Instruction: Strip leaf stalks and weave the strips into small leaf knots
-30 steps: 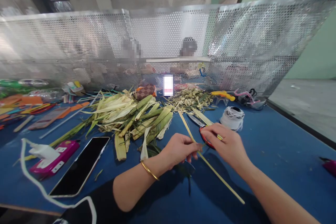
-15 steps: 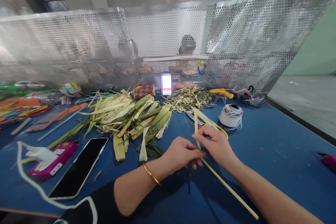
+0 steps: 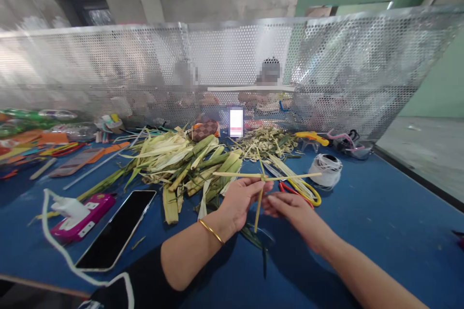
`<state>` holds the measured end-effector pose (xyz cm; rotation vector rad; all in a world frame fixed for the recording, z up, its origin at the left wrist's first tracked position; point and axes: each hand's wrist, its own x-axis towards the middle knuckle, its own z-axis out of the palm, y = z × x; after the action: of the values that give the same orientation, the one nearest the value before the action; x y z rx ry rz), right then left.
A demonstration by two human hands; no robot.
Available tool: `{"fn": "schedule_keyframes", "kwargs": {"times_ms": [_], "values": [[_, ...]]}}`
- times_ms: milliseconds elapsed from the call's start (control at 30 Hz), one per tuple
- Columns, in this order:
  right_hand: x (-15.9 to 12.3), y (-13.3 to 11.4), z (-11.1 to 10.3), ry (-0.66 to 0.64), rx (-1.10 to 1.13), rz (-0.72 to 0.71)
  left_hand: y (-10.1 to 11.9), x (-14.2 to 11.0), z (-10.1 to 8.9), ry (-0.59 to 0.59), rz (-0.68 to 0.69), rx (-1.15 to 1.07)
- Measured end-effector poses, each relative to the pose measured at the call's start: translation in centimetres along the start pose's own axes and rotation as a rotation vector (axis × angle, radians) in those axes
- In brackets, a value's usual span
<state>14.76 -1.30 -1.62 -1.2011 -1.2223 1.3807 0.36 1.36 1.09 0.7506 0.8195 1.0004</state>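
Thin pale-yellow plant strips, like corn husk strips (image 3: 294,177), cross one another over the blue table. Where they meet, my left hand (image 3: 237,201) pinches them between thumb and fingers; one strip runs sideways and another points down toward me. Close by on the right, my right hand (image 3: 290,210) has its fingers curled together beside the lower end of the crossed strips. Whatever it may hold between the fingertips is too small to make out. Scissors with red and yellow handles (image 3: 311,194) lie just beyond my right hand, partly under some husk strips.
A heap of corn husks (image 3: 170,159) lies left of centre, shredded husk (image 3: 270,142) behind. String spool (image 3: 326,170) and yellow-handled tool (image 3: 312,137) are at right. A phone (image 3: 118,231) and a purple power strip (image 3: 87,216) lie left. A perforated metal screen (image 3: 232,48) stands behind.
Both hands were on one long slanting strip; now the strips form a cross in my left hand. My right hand has come away slightly downward. The view has tilted up a little.
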Motion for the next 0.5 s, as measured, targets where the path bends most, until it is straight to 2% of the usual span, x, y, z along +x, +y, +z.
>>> {"fn": "schedule_keyframes", "kwargs": {"times_ms": [67, 133, 300, 500], "values": [[-0.4, 0.2, 1.5, -0.032, -0.116, -0.092, -0.4, 0.0, 0.0, -0.007, -0.008, 0.027], [-0.6, 0.3, 2.1, -0.001, -0.2, -0.174, -0.7, -0.1, 0.1, -0.018, 0.007, 0.055], [-1.0, 0.5, 1.8, 0.038, -0.317, -0.285, -0.8, -0.2, 0.1, -0.063, 0.061, 0.085], [-1.2, 0.6, 1.4, -0.023, -0.341, -0.327, -0.9, -0.2, 0.1, -0.017, 0.051, 0.046]]}}
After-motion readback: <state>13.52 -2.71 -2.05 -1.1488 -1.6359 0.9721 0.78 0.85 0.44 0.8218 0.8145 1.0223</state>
